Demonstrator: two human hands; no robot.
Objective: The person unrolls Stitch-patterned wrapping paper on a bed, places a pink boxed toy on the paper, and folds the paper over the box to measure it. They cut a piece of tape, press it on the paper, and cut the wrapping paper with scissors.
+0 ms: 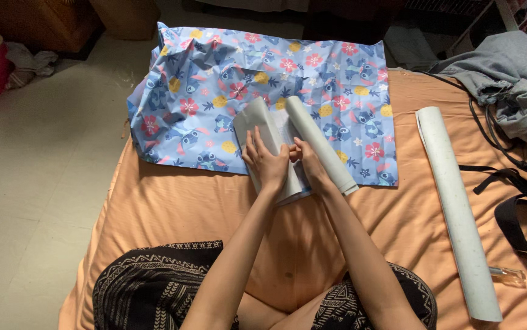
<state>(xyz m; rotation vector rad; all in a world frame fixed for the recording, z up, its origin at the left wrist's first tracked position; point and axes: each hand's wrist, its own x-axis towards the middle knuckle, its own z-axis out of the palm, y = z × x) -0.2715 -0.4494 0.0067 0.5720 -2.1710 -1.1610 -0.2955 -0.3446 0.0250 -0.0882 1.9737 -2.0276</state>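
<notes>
Through the head camera I see both arms bare from the hands up to the frame edge: no sleeves, watch or bracelets. I can't make out any rings on the left hand (267, 164) or the right hand (310, 164). The legs carry a black garment (147, 284) printed with fine white zigzag and geometric bands, visible over both thighs.

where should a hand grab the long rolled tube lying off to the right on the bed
Grip the long rolled tube around its middle, coming from above with fingers wrapping its round sides. It lies flat on the orange sheet, the near side clear, and a middle hold should keep it balanced. The black strap lies along its far side, so approach from the left.
</notes>
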